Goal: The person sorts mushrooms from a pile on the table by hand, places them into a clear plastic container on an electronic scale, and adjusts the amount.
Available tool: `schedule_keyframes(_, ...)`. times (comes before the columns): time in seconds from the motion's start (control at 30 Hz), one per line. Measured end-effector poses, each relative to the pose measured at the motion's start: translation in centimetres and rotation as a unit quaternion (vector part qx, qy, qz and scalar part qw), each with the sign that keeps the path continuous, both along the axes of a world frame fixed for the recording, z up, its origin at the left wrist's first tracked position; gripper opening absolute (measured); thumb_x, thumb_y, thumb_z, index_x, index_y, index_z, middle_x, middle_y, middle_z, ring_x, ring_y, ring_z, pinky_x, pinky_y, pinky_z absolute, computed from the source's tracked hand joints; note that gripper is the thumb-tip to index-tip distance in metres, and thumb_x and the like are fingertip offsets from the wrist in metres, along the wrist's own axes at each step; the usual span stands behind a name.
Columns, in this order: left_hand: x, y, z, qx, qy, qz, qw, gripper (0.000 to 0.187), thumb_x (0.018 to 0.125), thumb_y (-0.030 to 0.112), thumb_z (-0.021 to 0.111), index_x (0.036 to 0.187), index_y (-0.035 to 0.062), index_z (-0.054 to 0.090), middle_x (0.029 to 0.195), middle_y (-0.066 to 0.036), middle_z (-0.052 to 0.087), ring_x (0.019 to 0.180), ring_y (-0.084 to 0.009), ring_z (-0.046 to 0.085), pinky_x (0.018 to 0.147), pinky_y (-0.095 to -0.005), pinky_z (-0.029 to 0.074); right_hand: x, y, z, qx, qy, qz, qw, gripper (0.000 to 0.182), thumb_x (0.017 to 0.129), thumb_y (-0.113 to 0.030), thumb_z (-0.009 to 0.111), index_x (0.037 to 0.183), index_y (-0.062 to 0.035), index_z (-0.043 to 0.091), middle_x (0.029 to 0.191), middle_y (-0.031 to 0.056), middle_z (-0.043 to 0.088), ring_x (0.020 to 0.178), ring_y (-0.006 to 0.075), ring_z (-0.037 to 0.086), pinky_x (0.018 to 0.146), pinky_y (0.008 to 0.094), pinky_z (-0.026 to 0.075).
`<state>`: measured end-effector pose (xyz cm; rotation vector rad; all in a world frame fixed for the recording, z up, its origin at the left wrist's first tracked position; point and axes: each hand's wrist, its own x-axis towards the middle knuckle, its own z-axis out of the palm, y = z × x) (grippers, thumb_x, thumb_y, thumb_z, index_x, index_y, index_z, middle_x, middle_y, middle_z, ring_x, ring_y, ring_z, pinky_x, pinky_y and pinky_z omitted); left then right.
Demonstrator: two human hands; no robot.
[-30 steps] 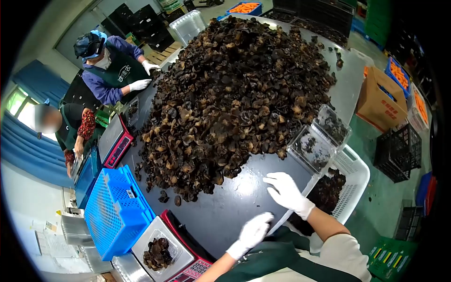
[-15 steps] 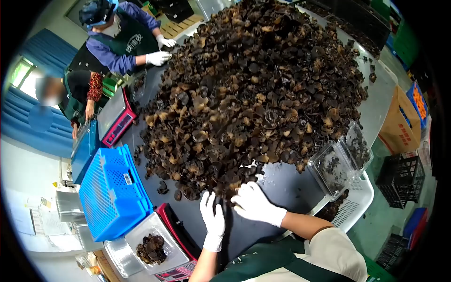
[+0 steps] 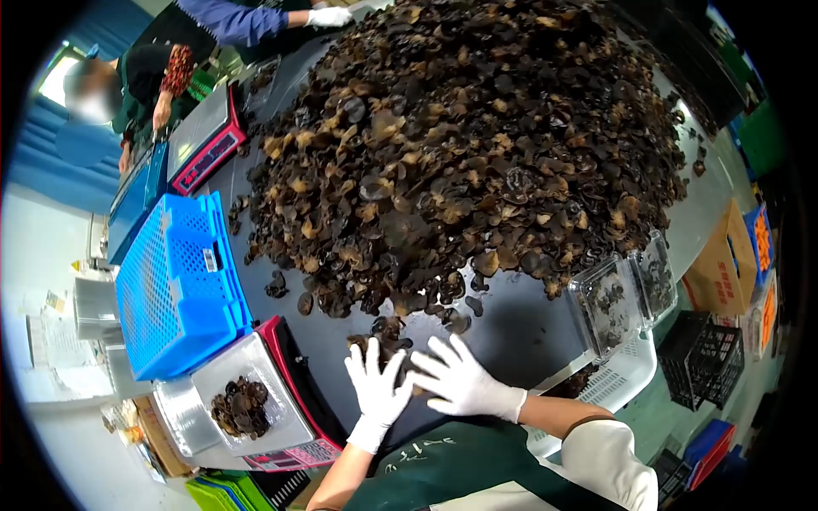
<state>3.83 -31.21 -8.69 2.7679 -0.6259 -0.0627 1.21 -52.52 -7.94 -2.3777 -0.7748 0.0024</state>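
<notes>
A large heap of dark brown wood ear mushrooms [image 3: 460, 162] covers most of the grey table. Both my hands wear white gloves at the table's near side. My left hand [image 3: 377, 390] has its fingers spread, the tips at a small clump of wood ears [image 3: 385, 332] lying apart from the heap. Beside it, my right hand [image 3: 462, 383] is open too, fingers fanned out and pointing left toward that clump. The hands nearly touch at the thumbs. Neither visibly grips anything; what lies under the palms is hidden.
To the left, a red scale [image 3: 290, 375] bears a pile of wood ears [image 3: 240, 407], near a blue crate [image 3: 175, 285] and another scale [image 3: 209, 140]. An open clear plastic box [image 3: 607, 311] sits at right above a white basket [image 3: 626, 379]. Two people work at upper left.
My hands have spread their fingers and come closer together, with the small clump now separate from the heap. The view has shifted. A co-worker's gloved hand has moved at the far edge.
</notes>
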Motion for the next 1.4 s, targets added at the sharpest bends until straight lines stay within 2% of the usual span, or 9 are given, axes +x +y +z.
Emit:
schedule_keyframes(0.23, -5.0, 2.6, 0.3, -0.126, 0.053, -0.067, 0.988, 0.044, 0.072, 0.012, 0.064, 0.116, 0.0183, 0.067, 0.135, -0.02, 0.048, 0.126, -0.0447, 0.042, 0.105, -0.0575, 0.031, -0.9, -1.2, 0.3, 0.168, 0.008, -0.003, 0.986, 0.016, 0.074, -0.017, 0.067, 0.09, -0.0166, 0.066, 0.105, -0.0003, 0.059, 0.104, 0.0263, 0.052, 0.088, 0.0448, 0.042)
schedule_keyframes(0.43, -4.9, 1.9, 0.5, -0.182, 0.006, 0.034, 0.983, 0.042, 0.073, 0.007, 0.064, 0.114, 0.0113, 0.065, 0.13, -0.019, 0.052, 0.124, -0.0424, 0.045, 0.106, -0.0539, 0.033, 5.1, -2.0, 1.0, -0.009, -0.032, -0.256, 0.966, 0.053, 0.074, -0.02, 0.07, 0.125, -0.0132, 0.058, 0.137, 0.0185, 0.046, 0.125, 0.0443, 0.037, 0.103, 0.0524, 0.03)
schedule_keyframes(0.53, -3.8, 2.3, 0.1, -0.177, -0.015, 0.125, 0.976, 0.04, 0.077, 0.005, 0.064, 0.117, 0.0104, 0.064, 0.133, -0.017, 0.05, 0.125, -0.0396, 0.044, 0.107, -0.0488, 0.035, 4.3, 0.1, -0.2, -0.059, 0.014, -0.167, 0.984, 0.056, 0.077, -0.037, 0.065, 0.128, -0.0135, 0.057, 0.141, 0.0228, 0.041, 0.131, 0.0499, 0.028, 0.108, 0.0608, 0.019)
schedule_keyframes(0.73, 0.8, 3.0, -0.1, -0.155, -0.031, 0.2, 0.967, 0.05, 0.079, 0.008, 0.067, 0.128, 0.0102, 0.057, 0.142, -0.017, 0.043, 0.132, -0.0379, 0.037, 0.11, -0.0461, 0.03, -0.4, 1.5, 1.5, 0.037, 0.032, 0.031, 0.998, 0.039, 0.075, -0.029, 0.071, 0.11, -0.0137, 0.067, 0.12, 0.0099, 0.058, 0.118, 0.0367, 0.049, 0.103, 0.0539, 0.036)
schedule_keyframes(0.9, 3.9, 2.2, -1.4, -0.1, 0.027, 0.129, 0.986, 0.051, 0.08, 0.013, 0.064, 0.131, 0.0119, 0.054, 0.139, -0.016, 0.046, 0.13, -0.0417, 0.036, 0.107, -0.0486, 0.031, 4.9, 2.5, 0.7, 0.223, 0.021, -0.102, 0.969, 0.025, 0.081, -0.001, 0.058, 0.104, -0.0052, 0.068, 0.102, 0.0115, 0.067, 0.086, 0.0279, 0.064, 0.079, 0.0363, 0.051)
schedule_keyframes(1.0, 3.2, 1.8, -1.3, -0.114, 0.033, 0.057, 0.991, 0.041, 0.08, 0.008, 0.061, 0.121, 0.0114, 0.061, 0.133, -0.014, 0.054, 0.127, -0.0415, 0.041, 0.109, -0.0482, 0.03, 7.8, 4.6, -1.0, -0.017, -0.037, -0.126, 0.991, 0.041, 0.082, -0.007, 0.056, 0.123, -0.0074, 0.06, 0.109, 0.0113, 0.067, 0.083, 0.0252, 0.064, 0.072, 0.0353, 0.049)
schedule_keyframes(1.1, 2.6, 2.8, -0.6, -0.151, 0.099, 0.023, 0.983, 0.038, 0.081, 0.005, 0.058, 0.118, 0.0099, 0.063, 0.126, -0.014, 0.058, 0.126, -0.038, 0.044, 0.11, -0.0462, 0.03, 9.5, 5.0, -2.5, -0.02, -0.089, -0.111, 0.99, 0.039, 0.086, -0.013, 0.05, 0.124, -0.0102, 0.058, 0.088, 0.0053, 0.063, 0.075, 0.0187, 0.06, 0.064, 0.0322, 0.047)
schedule_keyframes(1.27, 0.7, 5.4, 0.7, -0.26, 0.08, 0.181, 0.945, 0.039, 0.083, -0.002, 0.051, 0.119, 0.0081, 0.062, 0.125, -0.011, 0.06, 0.129, -0.0359, 0.043, 0.112, -0.0422, 0.029, 8.2, 0.1, 2.0, 0.251, 0.135, -0.143, 0.948, 0.035, 0.08, -0.005, 0.057, 0.114, -0.008, 0.065, 0.098, 0.0115, 0.069, 0.085, 0.0213, 0.068, 0.072, 0.0305, 0.054)
schedule_keyframes(1.4, 0.3, 6.8, -0.4, -0.266, 0.069, 0.252, 0.928, 0.045, 0.084, -0.003, 0.053, 0.127, 0.0075, 0.058, 0.132, -0.013, 0.054, 0.129, -0.0293, 0.045, 0.112, -0.0392, 0.029, 6.3, -8.7, 6.0, 0.122, 0.518, 0.162, 0.831, 0.036, 0.077, -0.007, 0.066, 0.113, -0.004, 0.067, 0.113, 0.0115, 0.069, 0.091, 0.0176, 0.067, 0.085, 0.0285, 0.051)
